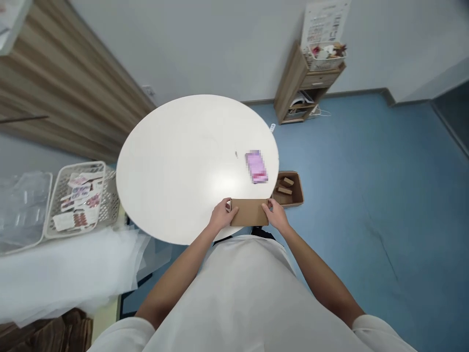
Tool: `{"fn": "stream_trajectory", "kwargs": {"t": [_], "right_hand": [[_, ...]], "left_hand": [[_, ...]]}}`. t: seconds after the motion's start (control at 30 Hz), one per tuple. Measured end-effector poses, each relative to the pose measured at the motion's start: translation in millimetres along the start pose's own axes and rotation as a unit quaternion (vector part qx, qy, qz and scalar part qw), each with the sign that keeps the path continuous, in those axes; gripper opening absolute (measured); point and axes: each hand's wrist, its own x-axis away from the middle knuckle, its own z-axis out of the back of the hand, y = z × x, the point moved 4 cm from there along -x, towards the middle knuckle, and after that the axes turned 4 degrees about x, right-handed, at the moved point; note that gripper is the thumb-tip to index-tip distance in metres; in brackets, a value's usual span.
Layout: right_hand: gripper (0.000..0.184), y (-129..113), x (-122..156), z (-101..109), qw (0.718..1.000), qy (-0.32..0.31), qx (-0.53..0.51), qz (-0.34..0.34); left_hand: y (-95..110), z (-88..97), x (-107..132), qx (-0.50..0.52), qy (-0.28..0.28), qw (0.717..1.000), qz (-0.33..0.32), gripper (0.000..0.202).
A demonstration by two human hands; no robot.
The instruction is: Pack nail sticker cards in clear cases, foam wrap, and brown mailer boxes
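A flat brown cardboard piece (249, 212) lies at the near edge of a round white table (176, 161). My left hand (222, 214) grips its left end with fingers curled over the edge. My right hand (275, 214) holds its right end the same way. A pink, blurred flat item (256, 166) lies on the table just beyond the cardboard, to the right. A tiny dark speck (236, 154) sits left of the pink item.
An open cardboard box (297, 188) with small brown pieces stands on the blue floor right of the table. A white wire basket (58, 183) of packets and clear trays (22, 208) sit at left. A wooden shelf unit (293, 83) stands by the back wall.
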Motion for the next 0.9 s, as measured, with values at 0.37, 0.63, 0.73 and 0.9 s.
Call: {"fn": "stream_trajectory", "kwargs": {"t": [0.37,0.63,0.73,0.9], "right_hand": [[0.053,154,24,123,0.962,0.214,-0.133,-0.11],[0.044,178,35,110,0.959,0.207,-0.17,-0.093],[0.041,162,21,95,0.968,0.159,-0.184,-0.054],[0.038,93,-16,75,0.974,0.056,-0.213,0.051]], "left_hand": [[168,-154.3,-45,0.056,-0.169,0.975,-0.136,0.05],[169,-170.6,-36,0.037,-0.185,0.968,-0.165,0.043],[149,-148.9,-28,0.055,-0.164,0.972,-0.158,0.04],[103,-83.0,-10,0.097,-0.066,0.987,-0.114,0.038]]}}
